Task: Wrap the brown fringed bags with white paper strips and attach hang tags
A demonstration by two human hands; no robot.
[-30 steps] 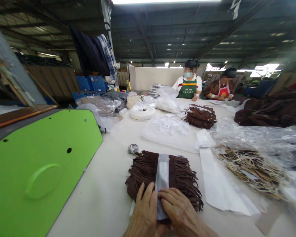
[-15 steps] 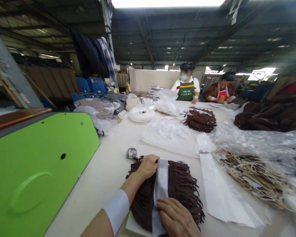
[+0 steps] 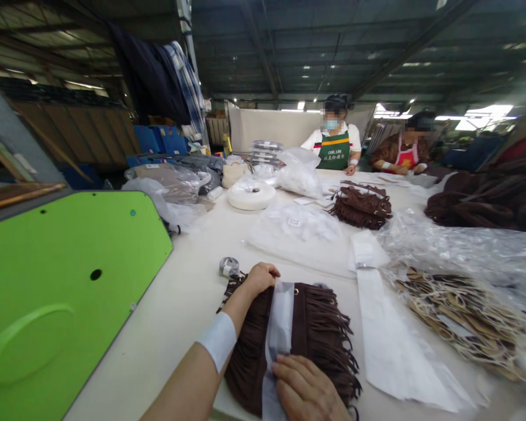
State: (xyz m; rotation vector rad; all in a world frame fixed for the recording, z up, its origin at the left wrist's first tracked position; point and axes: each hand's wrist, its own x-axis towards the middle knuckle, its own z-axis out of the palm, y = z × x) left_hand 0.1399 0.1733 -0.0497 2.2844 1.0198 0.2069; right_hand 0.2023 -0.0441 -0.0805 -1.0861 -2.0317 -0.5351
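A dark brown fringed bag [image 3: 322, 327] with metal eyelets lies flat on the table in front of me. Down its middle runs a pale grey, thin wrapping strip [image 3: 281, 316]. My left hand [image 3: 260, 279] is closed at the bag's top edge, its fingers curled over beside the strip's upper end; the fingertips are partly hidden. Lower down, my right hand [image 3: 309, 387] lies palm down on the strip and the bag, fingers extended and close together. A white sheet [image 3: 228, 409] shows under the bag's lower left. Just beyond the bag sits a small grey roll [image 3: 229, 267].
A bright green machine panel [image 3: 70, 292] stands at the left. White paper strips [image 3: 394, 339], strung tags [image 3: 460, 316] and clear plastic [image 3: 460, 251] lie right. Further back are a white roll [image 3: 251, 194], another fringed bag [image 3: 362, 206] and two people [image 3: 335, 143].
The camera view has shifted slightly. My right hand has slid a little down along the strip, which now creases at its fingertips. My left hand stays at the bag's top edge.
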